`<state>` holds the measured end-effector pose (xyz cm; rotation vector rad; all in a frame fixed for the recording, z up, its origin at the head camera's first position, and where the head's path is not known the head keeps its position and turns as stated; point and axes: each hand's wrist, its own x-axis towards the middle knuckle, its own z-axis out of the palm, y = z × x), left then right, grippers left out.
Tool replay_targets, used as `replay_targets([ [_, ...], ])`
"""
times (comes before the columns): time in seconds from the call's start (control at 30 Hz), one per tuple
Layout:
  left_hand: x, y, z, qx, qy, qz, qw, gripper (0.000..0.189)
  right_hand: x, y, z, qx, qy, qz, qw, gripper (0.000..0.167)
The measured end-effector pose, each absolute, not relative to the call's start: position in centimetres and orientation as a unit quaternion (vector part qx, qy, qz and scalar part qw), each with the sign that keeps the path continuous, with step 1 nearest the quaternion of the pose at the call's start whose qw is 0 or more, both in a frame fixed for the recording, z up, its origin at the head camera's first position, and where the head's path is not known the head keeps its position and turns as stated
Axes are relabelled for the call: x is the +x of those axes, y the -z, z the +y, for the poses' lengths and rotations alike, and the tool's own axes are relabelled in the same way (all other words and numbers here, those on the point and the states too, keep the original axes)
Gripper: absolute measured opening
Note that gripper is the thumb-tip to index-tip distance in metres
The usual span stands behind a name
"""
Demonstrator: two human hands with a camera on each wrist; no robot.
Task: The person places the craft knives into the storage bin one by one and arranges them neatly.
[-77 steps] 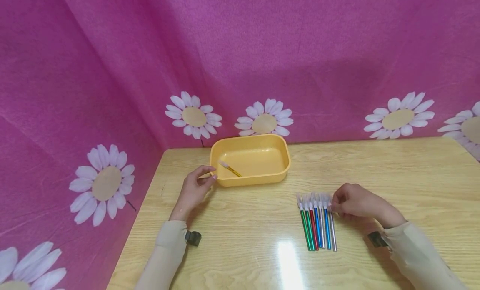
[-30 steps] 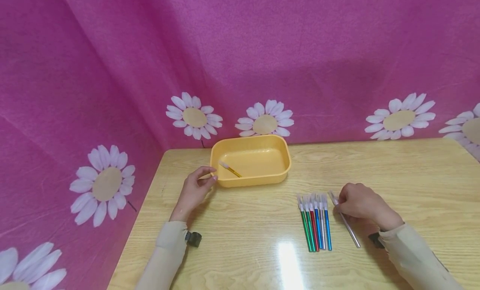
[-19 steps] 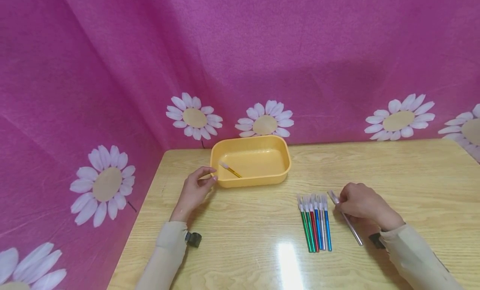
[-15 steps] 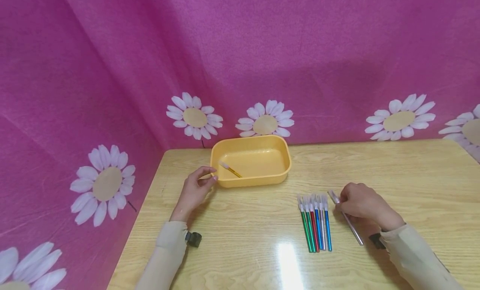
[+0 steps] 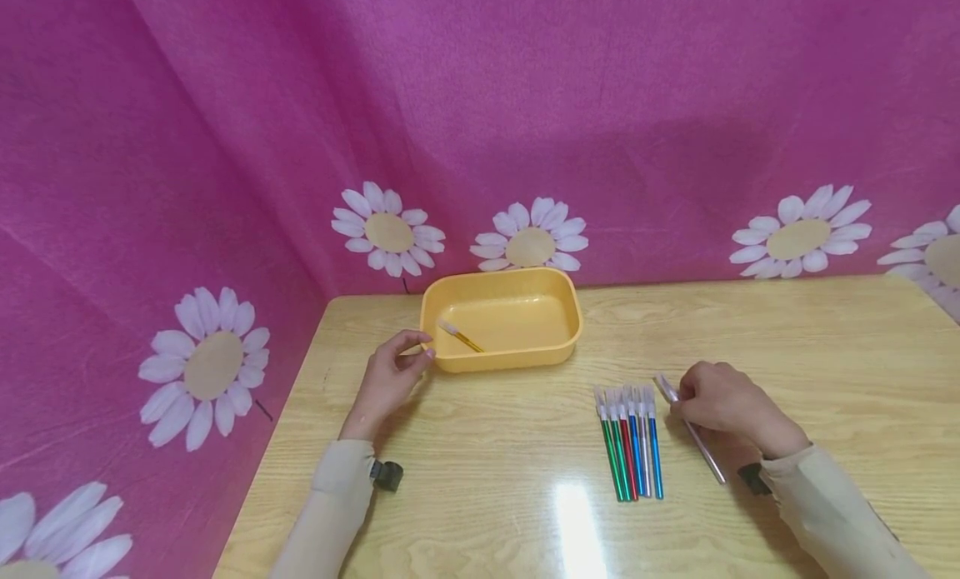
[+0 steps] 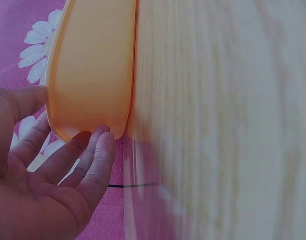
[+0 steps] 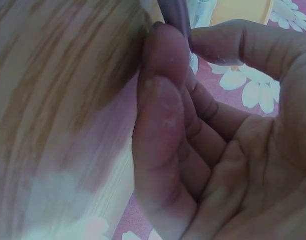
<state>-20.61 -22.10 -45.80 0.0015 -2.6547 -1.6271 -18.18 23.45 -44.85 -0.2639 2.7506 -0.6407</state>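
A yellow plastic tray (image 5: 504, 361) stands at the back of the table, holding a gold craft knife (image 5: 462, 336) with a clear cap. My left hand (image 5: 392, 379) rests against the tray's left end; in the left wrist view its relaxed fingers touch the outside of the wall. With thumb and fingertips, my right hand (image 5: 723, 402) pinches a silver craft knife (image 5: 705, 454) near its capped end. The knife slants, its handle end toward me. Left of it lies a side-by-side row of capped craft knives (image 5: 630, 454) in green, red, blue and silver.
The wooden table (image 5: 495, 446) meets a magenta cloth (image 5: 600, 104) with white daisies behind and on the left. Black wrist cameras sit at both cuffs. A bright light reflection (image 5: 577, 529) shows near the front of the table.
The silver craft knife at the row's right end has come away to the right and turned aslant in my right hand. My left hand stays at the tray.
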Motion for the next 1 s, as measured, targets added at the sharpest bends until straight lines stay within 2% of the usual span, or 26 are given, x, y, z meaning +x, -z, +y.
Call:
replay_targets([
  [0.53, -20.57, 45.9, -22.11, 0.006, 0.528, -0.849, 0.006, 0.023, -18.35, 44.36, 23.42, -0.098, 0.234, 0.96, 0.119, 0.021],
  [0.8, -20.57, 45.85, -22.14, -0.001, 0.524, -0.852, 0.006, 0.025, -18.4, 44.13, 23.28, -0.096, 0.237, 0.96, 0.11, 0.016],
  [1.0, -20.61, 45.9, -22.2, 0.0, 0.524, -0.852, 0.007, 0.024, -18.47, 44.01, 23.22, -0.111, 0.238, 0.961, 0.081, 0.014],
])
